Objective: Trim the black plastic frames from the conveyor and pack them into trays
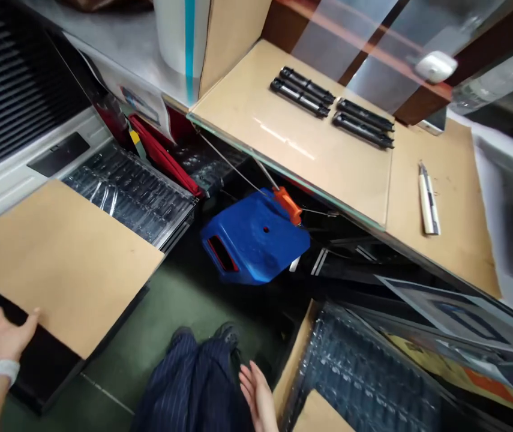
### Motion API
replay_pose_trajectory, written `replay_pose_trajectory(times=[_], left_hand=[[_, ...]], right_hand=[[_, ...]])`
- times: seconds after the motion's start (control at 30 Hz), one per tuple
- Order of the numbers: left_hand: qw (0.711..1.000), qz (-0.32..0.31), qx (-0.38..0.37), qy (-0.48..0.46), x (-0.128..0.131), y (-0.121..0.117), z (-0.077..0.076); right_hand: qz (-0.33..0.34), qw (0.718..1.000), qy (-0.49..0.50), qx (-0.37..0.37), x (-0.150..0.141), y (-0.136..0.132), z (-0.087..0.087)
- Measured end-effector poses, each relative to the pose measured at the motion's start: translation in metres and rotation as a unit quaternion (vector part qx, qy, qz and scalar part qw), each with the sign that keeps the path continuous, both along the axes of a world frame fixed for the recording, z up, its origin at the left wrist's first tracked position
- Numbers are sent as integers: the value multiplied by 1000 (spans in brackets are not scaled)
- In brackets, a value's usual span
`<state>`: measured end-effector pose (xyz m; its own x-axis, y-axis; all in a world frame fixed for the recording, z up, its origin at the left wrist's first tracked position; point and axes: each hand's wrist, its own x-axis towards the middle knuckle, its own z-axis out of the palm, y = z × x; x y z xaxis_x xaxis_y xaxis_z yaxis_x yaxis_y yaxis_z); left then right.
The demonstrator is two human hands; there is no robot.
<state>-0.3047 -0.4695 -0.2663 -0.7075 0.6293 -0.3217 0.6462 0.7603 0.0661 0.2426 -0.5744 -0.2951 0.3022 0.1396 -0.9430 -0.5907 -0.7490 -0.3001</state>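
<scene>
At the lower left, my left hand (6, 339) has its thumb and fingers apart. Its thumb tip is at the near edge of a flat brown cardboard sheet (67, 258), which lies over a dark box or stack. Beyond the sheet, clear plastic trays (130, 189) hold dark parts. My right hand (256, 393), fingers stretched and holding nothing, hangs beside my legs. Right of it stands an open carton with plastic-covered trays of dark parts (364, 366). A smaller piece of cardboard (321, 414) lies over their near corner.
A glass-topped workbench (319, 162) carries several black elongated parts (303, 96) and a white-handled utility knife (428, 201). An orange-handled tool (287, 206) hangs at its front edge, above a blue stool seat (256, 240). Green floor (179, 300) shows between the boxes.
</scene>
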Motion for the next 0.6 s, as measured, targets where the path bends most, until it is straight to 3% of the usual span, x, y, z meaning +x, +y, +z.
replay_pose_trajectory(times=[0.07,0.17,0.23,0.3,0.4,0.5,0.6], left_hand=[[999,-28,-16,-24,10,-1,-13],[991,-98,-42,-82,35,2,-29],[989,-103,-51,-89,48,11,-40],[991,-93,-54,-83,58,23,-48],[993,-70,-59,-80,71,35,-58],[995,-40,-63,-71,82,31,-60],[996,-25,-63,-66,84,16,-52]], right_hand=[[20,998,-63,20,-3,49,10],[38,980,-166,103,5,151,14],[45,970,-190,143,19,217,8],[54,962,-208,169,34,263,-4],[64,956,-226,173,49,288,-21],[102,942,-254,193,53,280,-30],[117,925,-291,214,52,265,-34]])
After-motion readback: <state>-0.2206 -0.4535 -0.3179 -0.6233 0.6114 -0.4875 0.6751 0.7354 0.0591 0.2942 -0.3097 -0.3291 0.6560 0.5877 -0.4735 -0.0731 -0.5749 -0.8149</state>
